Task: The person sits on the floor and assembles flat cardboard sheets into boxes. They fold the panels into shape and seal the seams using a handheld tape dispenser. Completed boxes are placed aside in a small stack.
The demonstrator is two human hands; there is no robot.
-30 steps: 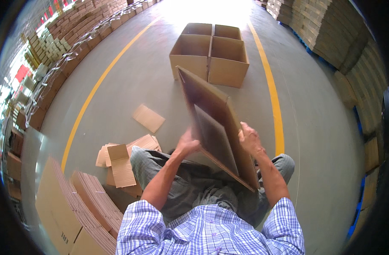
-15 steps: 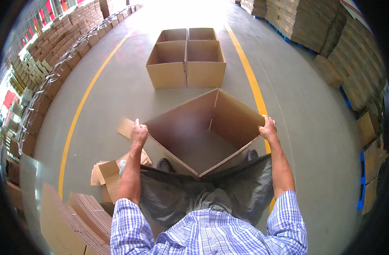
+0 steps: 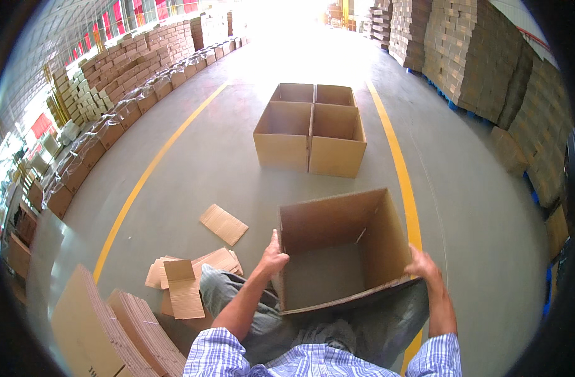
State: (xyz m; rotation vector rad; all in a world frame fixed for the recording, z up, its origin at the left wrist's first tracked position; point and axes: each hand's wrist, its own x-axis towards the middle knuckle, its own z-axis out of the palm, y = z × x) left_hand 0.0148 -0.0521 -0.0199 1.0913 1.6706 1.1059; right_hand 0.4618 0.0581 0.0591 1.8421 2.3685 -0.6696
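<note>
I hold a brown cardboard box (image 3: 341, 220) opened into a square shape in front of my knees, its open top facing me. My left hand (image 3: 273, 257) grips the box's left near corner. My right hand (image 3: 421, 265) grips the right near edge. The near wall of the box bows over my lap. Through the opening I see the grey floor inside the box.
Four open cardboard boxes (image 3: 309, 129) stand grouped on the floor ahead. Loose cardboard scraps (image 3: 223, 224) lie at my left, with stacks of flat cartons (image 3: 105, 327) at lower left. Yellow floor lines (image 3: 397, 163) run ahead. Piled cartons (image 3: 482, 56) line both sides.
The flat carton has been pulled open into a square box, turned from a diamond to face me squarely, and lowered nearer the floor. My hands moved to its near corners.
</note>
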